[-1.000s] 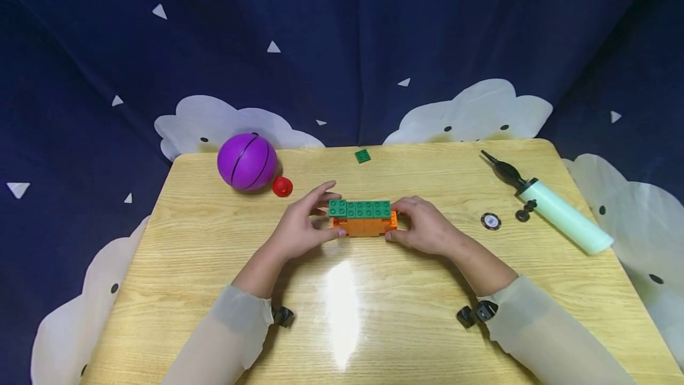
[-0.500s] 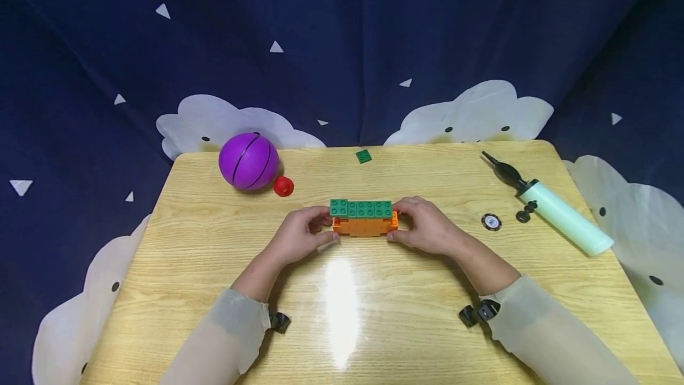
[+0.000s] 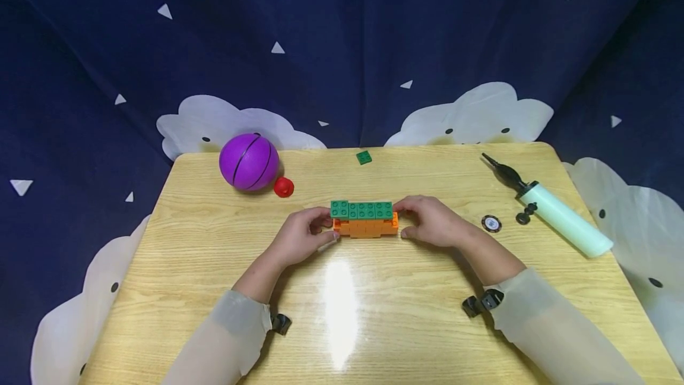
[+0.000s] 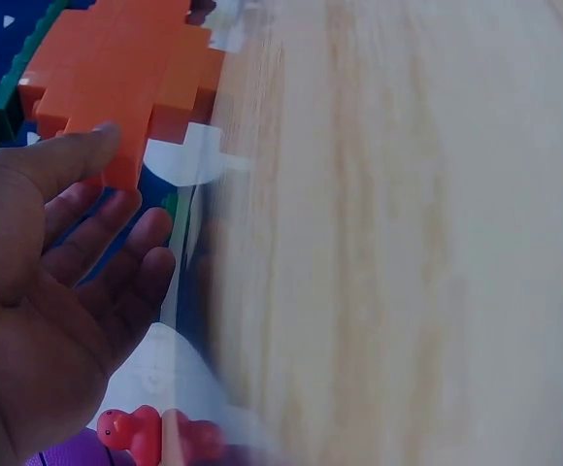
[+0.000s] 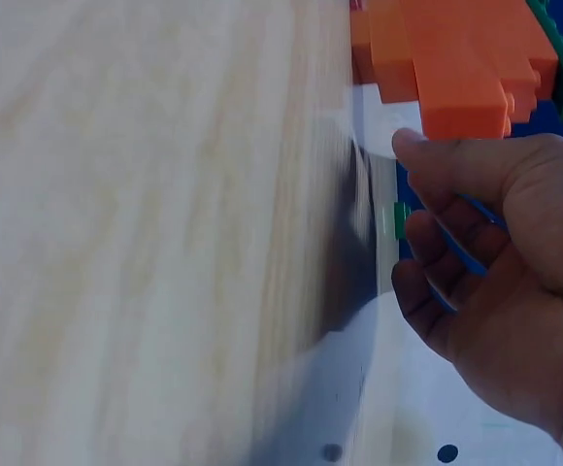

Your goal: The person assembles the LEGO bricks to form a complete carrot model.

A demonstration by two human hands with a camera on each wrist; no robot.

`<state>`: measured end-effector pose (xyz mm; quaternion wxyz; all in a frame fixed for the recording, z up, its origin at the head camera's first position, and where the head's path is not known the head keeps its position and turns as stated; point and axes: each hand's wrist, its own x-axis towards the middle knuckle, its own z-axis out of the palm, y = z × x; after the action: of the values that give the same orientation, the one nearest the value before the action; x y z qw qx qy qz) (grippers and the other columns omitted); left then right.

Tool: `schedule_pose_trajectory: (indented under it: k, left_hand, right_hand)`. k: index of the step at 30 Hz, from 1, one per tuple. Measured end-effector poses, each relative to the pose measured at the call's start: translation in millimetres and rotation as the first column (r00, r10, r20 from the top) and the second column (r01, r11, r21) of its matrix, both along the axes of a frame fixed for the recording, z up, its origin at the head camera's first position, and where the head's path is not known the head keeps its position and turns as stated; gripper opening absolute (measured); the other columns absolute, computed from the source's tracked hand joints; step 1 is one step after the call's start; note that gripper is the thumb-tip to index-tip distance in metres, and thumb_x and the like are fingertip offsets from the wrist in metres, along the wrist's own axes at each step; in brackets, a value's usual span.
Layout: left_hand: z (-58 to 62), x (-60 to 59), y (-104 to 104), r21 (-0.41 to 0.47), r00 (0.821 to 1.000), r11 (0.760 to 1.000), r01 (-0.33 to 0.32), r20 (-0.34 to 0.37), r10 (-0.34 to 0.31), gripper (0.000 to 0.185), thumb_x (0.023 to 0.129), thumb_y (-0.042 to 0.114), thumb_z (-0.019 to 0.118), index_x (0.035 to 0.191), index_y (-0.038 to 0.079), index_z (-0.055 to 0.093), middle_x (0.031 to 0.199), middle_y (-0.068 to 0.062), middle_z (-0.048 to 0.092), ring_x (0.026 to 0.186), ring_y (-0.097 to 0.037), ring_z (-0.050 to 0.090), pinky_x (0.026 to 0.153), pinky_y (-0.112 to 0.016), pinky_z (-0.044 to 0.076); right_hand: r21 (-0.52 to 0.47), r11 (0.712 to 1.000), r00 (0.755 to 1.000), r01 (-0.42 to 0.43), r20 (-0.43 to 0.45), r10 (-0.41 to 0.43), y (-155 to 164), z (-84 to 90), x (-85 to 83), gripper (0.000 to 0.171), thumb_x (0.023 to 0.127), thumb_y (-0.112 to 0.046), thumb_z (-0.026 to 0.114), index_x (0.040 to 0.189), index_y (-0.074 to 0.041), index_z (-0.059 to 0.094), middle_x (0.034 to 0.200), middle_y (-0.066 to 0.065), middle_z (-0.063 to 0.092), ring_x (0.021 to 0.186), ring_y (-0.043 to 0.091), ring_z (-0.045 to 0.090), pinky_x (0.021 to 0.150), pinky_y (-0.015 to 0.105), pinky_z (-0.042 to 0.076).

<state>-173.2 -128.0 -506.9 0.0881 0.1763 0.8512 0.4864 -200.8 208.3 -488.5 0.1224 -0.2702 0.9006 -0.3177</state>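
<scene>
Fingers [image 3: 320, 218] of the left hand [image 3: 301, 236] still hold the block wall [image 3: 365, 218] mid-worktop [image 3: 214, 266]; the right hand [image 3: 433, 221] has let go, resting loose just beside it.
</scene>
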Motion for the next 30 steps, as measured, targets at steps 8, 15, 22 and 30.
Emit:
schedule_pose_trajectory:
  k: [8,15,22,30]
  left_hand:
    - [-0.5,-0.3,0,-0.007,1.0,1.0,-0.004,0.009,0.005,0.039,0.091,0.019,0.083,0.127,0.012,0.071,0.109,0.0,0.073,0.101,-0.023,0.07,0.09,-0.038,0.058]
    - [-0.8,-0.9,0,-0.016,1.0,1.0,-0.005,0.015,0.005,0.039,0.091,0.02,0.082,0.127,0.012,0.07,0.109,0.0,0.073,0.099,-0.018,0.07,0.088,-0.038,0.058]
    - [0.2,-1.0,1,-0.008,1.0,1.0,-0.001,0.023,0.001,0.039,0.091,0.018,0.082,0.127,0.012,0.07,0.108,0.0,0.073,0.101,-0.022,0.07,0.088,-0.039,0.058]
    - [2.2,-0.8,2,-0.033,1.0,0.999,-0.005,0.013,0.006,0.05,0.087,0.021,0.086,0.131,0.007,0.068,0.111,-0.003,0.073,0.102,-0.023,0.069,0.089,-0.041,0.058]
  right_hand:
    - [-0.065,0.998,0.999,0.018,0.034,-0.016,-3,-1.2,-18.0,0.038,0.093,0.0,0.074,0.13,-0.003,0.066,0.118,0.008,0.071,0.105,0.025,0.067,0.091,0.043,0.056]
    - [-0.097,0.993,0.997,0.07,0.031,-0.067,-9,-5.9,-37.1,0.035,0.094,-0.002,0.072,0.128,-0.005,0.068,0.117,0.007,0.072,0.097,0.021,0.065,0.084,0.038,0.055]
    - [-0.111,0.988,0.994,0.11,0.026,-0.108,-19,-11.4,-53.9,0.034,0.095,-0.012,0.075,0.128,-0.004,0.068,0.113,0.006,0.07,0.093,0.019,0.063,0.083,0.036,0.054]
    - [-0.117,0.978,0.985,0.174,0.005,-0.175,-32,-15.1,-74.0,0.04,0.096,-0.02,0.076,0.13,-0.004,0.066,0.113,0.007,0.068,0.093,0.022,0.059,0.083,0.037,0.05]
